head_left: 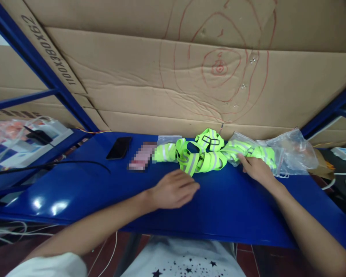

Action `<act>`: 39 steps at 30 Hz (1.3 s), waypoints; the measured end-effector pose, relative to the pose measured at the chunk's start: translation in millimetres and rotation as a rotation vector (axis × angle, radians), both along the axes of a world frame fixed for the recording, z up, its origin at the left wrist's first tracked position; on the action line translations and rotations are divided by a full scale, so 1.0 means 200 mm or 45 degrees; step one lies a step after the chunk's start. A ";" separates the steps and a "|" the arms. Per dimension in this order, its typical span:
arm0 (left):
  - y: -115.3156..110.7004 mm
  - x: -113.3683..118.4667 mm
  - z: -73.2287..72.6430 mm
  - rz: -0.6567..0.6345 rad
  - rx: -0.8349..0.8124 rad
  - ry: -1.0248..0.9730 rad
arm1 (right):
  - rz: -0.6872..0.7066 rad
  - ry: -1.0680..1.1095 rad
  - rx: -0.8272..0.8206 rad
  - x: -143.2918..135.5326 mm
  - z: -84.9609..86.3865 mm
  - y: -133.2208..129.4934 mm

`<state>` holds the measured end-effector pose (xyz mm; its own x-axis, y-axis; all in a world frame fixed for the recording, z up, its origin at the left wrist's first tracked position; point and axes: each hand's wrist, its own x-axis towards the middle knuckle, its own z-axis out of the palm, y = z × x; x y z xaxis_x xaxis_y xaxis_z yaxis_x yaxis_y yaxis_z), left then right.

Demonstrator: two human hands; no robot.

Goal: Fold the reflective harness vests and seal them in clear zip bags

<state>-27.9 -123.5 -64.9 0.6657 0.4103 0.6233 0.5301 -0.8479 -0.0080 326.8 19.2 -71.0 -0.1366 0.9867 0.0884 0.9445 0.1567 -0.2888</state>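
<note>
A loose heap of neon-yellow reflective straps (203, 159) with grey stripes and black buckle loops lies on the blue table (103, 196). My left hand (175, 189) is just in front of the heap, its fingers curled closed; whatever may be inside them is hidden. To the right, my right hand (258, 169) pinches the near edge of a clear plastic bag (250, 148) with more folded yellow straps in it. The fingertips there are partly hidden.
A black phone (119, 148) and a second, blurred-out phone-like item (142, 156) lie left of the straps. Crumpled clear bags (300, 154) sit at the right. A cardboard wall (127, 77) with red target rings closes off the back. A black cable (75, 161) crosses at left.
</note>
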 end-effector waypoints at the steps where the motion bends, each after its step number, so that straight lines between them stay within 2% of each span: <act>1: 0.04 -0.08 0.03 0.114 0.050 -0.055 | 0.001 -0.028 -0.028 0.01 0.01 -0.01; 3: 0.12 -0.27 0.07 0.431 0.016 -0.130 | -0.004 -0.027 -0.080 0.01 0.01 -0.02; 5: 0.20 -0.44 0.08 0.826 -0.172 -0.228 | 0.004 -0.031 -0.103 0.00 0.00 -0.02; 7: 0.26 -0.57 0.05 1.106 -0.420 -0.241 | 0.029 -0.032 -0.124 -0.01 -0.01 -0.01; 9: 0.28 -0.64 0.02 1.211 -0.517 -0.203 | 0.048 -0.038 -0.138 -0.01 -0.02 -0.01; 11: 0.28 -0.65 -0.01 1.251 -0.528 -0.162 | 0.056 -0.056 -0.142 -0.01 -0.02 -0.01; 14: 0.28 -0.64 -0.03 1.271 -0.537 -0.117 | 0.066 -0.109 -0.130 -0.01 -0.01 -0.02; 19: 0.28 -0.64 -0.01 1.302 -0.447 -0.125 | 0.069 -0.190 -0.107 -0.03 0.01 -0.04; 25: 0.23 -0.56 0.05 0.987 -0.395 -0.359 | 0.071 -0.204 -0.082 -0.05 0.02 -0.06; 29: 0.16 -0.45 0.06 0.823 -0.354 -0.325 | 0.119 -0.107 -0.046 -0.04 0.05 -0.07; 34: 0.13 -0.39 0.05 0.574 -0.334 -0.187 | 0.099 0.020 0.214 -0.02 0.08 -0.07; 36: 0.13 -0.39 0.04 0.533 -0.327 -0.159 | 0.158 0.071 0.292 -0.03 0.08 -0.08; 39: 0.15 -0.40 0.02 0.494 -0.309 -0.157 | 0.360 0.120 0.323 -0.07 0.03 -0.10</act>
